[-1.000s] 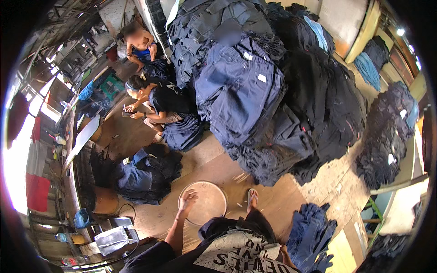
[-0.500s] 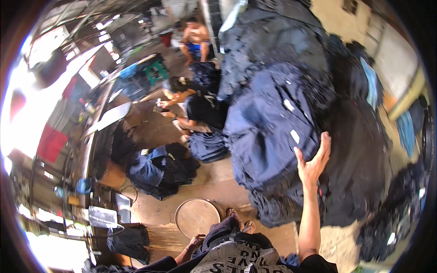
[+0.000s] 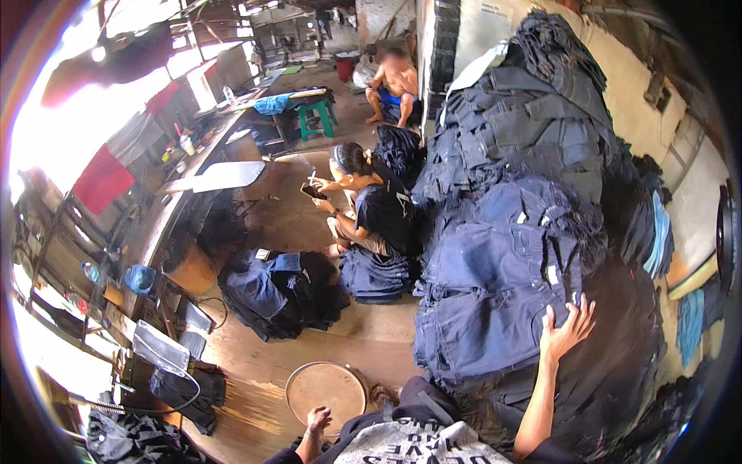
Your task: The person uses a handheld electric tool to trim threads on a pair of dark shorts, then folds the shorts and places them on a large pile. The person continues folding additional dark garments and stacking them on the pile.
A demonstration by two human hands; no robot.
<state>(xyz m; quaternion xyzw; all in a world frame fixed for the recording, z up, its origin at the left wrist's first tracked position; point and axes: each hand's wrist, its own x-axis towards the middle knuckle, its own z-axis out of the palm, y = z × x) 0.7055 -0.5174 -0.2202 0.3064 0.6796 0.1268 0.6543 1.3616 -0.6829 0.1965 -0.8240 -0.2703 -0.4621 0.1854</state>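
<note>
Spread across the right edge of a tall stack of dark blue denim garments (image 3: 487,286) is my right hand (image 3: 568,331), its fingers apart. The hand touches or lies just over the cloth near a white label; it grips no fold that I can see. My left hand (image 3: 318,420) hangs low beside my body, in front of a round stool top (image 3: 326,398). Its fingers are curled in, and nothing shows in them. Behind the stack, a larger heap of dark denim (image 3: 533,131) rises against the wall.
A person (image 3: 379,201) squats left of the stack with a phone and a cigarette; another person (image 3: 394,85) sits farther back. Folded denim piles (image 3: 282,294) lie on the floor. A long workbench (image 3: 185,174) runs along the left, and a green stool (image 3: 317,120) stands beyond.
The view has shifted, so the stack appears lower. My right hand has come down to the stack's near right edge. My left hand has moved from my thigh out toward the stool.
</note>
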